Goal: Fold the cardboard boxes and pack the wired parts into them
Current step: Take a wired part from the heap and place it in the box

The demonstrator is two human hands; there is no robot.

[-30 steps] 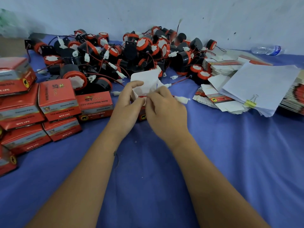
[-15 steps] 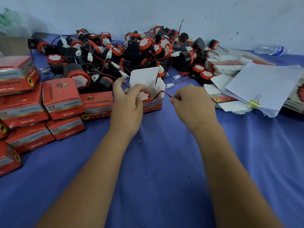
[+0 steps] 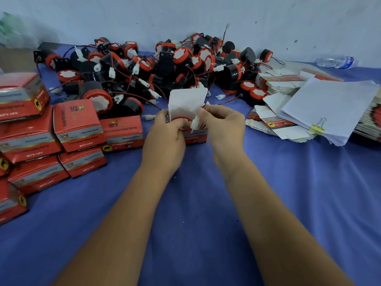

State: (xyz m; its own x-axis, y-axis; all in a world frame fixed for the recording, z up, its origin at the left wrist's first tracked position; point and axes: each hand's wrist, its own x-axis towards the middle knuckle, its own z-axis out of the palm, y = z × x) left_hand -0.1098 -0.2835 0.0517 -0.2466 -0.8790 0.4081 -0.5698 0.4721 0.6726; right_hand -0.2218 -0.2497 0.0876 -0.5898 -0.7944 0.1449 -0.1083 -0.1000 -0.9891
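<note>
The open box (image 3: pixel 195 135) stands on the blue cloth (image 3: pixel 206 203), its white lid flap (image 3: pixel 186 102) upright. Inside it sits a red and black part (image 3: pixel 181 120). The left hand (image 3: pixel 165 139) grips the left wall of the box, fingers curled over the rim. The right hand (image 3: pixel 223 126) pinches the white connector (image 3: pixel 195 123) of the part's wire just above the box. Behind the box lies the pile of wired parts (image 3: pixel 165 65). Left of the box are closed red boxes (image 3: pixel 76 124); right of it, flat cartons (image 3: pixel 274 124) and clipped paper (image 3: pixel 329 106).

Closed red cardboard boxes (image 3: pixel 78 129) lie left of the open red cardboard box (image 3: pixel 195 135); black-and-red wired parts (image 3: pixel 165 67) heap behind; clipped white paper sheets (image 3: pixel 329 108) right.
</note>
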